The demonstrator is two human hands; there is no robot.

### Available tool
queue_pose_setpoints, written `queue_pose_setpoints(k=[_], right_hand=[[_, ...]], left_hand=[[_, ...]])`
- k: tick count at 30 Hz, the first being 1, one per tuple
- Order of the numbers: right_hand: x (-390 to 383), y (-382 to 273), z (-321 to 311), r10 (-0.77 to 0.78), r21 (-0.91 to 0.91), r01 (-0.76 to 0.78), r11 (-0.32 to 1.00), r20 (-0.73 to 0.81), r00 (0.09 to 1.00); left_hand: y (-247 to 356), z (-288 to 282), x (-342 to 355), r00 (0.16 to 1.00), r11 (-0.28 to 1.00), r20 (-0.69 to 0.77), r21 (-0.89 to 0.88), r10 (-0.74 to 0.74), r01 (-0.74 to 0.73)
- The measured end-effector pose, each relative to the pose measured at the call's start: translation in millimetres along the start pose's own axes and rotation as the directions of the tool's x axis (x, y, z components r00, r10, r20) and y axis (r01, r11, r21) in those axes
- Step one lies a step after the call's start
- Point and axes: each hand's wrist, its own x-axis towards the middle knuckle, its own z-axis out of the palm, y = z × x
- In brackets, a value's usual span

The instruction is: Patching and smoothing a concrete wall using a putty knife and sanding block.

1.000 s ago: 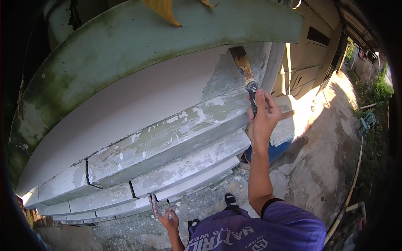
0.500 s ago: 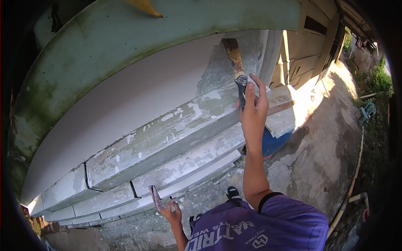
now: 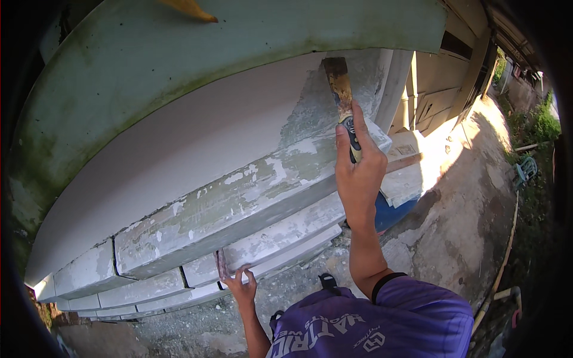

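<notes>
My right hand is closed round the black and grey handle of a paint scraper. Its forefinger lies along the tool, and the rusty, yellow-stained blade points up in front of a bare grey-green patch of the white wall. Whether the blade touches the wall, I cannot tell. Lower left, my left hand pinches a narrow flat strip, stained reddish grey, near the lower steps of the moulding. Flaking white paint covers the upper ledge.
A green, moss-stained curved slab overhangs the wall. Right of the ledge, flat boards lie over a blue container. Rough concrete ground runs along the right, with a long pipe beside plants.
My right forefinger, raised off the scraper before, now rests along it, and the hand sits a little lower. My left hand has risen slightly, with the strip turned more upright.
</notes>
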Motion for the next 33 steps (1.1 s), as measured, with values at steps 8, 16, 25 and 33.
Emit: queue_pose_setpoints(k=[8, 16, 25, 33], right_hand=[[8.1, 13.9, -0.1, -0.086, 0.025, 0.087, 0.996, -0.021, 0.996], [4.4, -1.6, 4.3, 0.011, -0.14, -0.016, 0.99, -0.037, 0.999], [5.1, -12.1, 2.8, 0.079, -0.102, -0.081, 0.991, -0.02, 0.997], [23.5, 5.8, 15.1, -0.059, 0.202, 0.084, 0.976, -0.126, 0.99]], left_hand=[[24.0, -4.1, 7.1, 0.998, 0.988, 0.066, -0.149, -0.018, 0.028], [32.1, -15.9, 12.1, 0.994, 0.989, 0.105, -0.148, 0.01, 0.006], [17.5, -19.3, 5.2, 0.982, 0.992, 0.184, -0.105, -0.044, 0.064], [23.2, -29.2, 9.9, 0.984, 0.994, 0.167, -0.091, 0.067, -0.053]])
